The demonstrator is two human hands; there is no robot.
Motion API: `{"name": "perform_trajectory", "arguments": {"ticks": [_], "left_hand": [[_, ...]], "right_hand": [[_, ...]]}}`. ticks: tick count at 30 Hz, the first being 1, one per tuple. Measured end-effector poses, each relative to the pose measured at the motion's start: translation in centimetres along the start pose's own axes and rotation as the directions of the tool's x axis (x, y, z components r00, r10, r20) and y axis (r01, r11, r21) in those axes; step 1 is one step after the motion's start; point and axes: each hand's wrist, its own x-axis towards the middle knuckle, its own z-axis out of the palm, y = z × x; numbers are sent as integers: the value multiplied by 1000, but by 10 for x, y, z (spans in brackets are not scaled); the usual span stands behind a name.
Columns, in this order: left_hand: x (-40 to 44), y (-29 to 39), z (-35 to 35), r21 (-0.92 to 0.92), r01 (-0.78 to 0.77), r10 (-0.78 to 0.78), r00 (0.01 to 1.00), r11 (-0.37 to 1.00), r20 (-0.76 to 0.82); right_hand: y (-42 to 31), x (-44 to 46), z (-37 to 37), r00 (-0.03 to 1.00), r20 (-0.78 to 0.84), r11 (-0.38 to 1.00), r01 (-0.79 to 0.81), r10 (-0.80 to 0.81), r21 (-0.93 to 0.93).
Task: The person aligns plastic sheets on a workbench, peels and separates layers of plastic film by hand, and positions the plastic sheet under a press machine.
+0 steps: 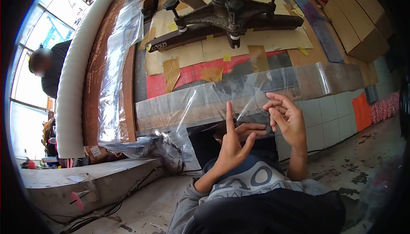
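My left hand (236, 143) is raised in front of my body, its index finger pointing up and its thumb apart from the other stretched fingers. To its right is my right hand (288, 121), fingers bent and spread, the thumb close to the middle finger. I see nothing solid in either hand; whether clear film touches the fingertips cannot be made out. Behind both hands, a clear plastic sheet (200, 101) hangs along the front edge of the work table. A dark, shiny panel (205, 142) shows below that edge, partly hidden by my left hand.
Over the table stands a heavy metal press frame (232, 14) with black knobs. Brown tape strips (171, 74) and a red strip (188, 75) lie beneath it. A white foam roll (77, 71) is at left, near another person (53, 67). Cardboard boxes (352, 24) stand at right; cables (124, 197) cross the floor.
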Motion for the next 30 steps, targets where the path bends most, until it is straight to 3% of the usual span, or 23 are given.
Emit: {"name": "perform_trajectory", "arguments": {"ticks": [4,12,19,22,30], "left_hand": [[-1,-2,-1,83,-62,62,998,995,2],[34,12,-16,469,-158,194,981,869,-29],[50,8,-22,559,-112,194,977,822,-91],[58,0,-28,651,-162,291,952,742,-94],[72,1,-42,670,-132,284,951,731,-122]], "right_hand": [[6,-1,3,997,-50,998,55,-56,-16],[16,53,4,990,-99,983,86,-103,-160],[18,78,9,987,-109,977,95,-117,-193],[21,85,13,985,-121,970,89,-119,-228],[27,94,20,976,-161,963,102,-145,-250]]}}
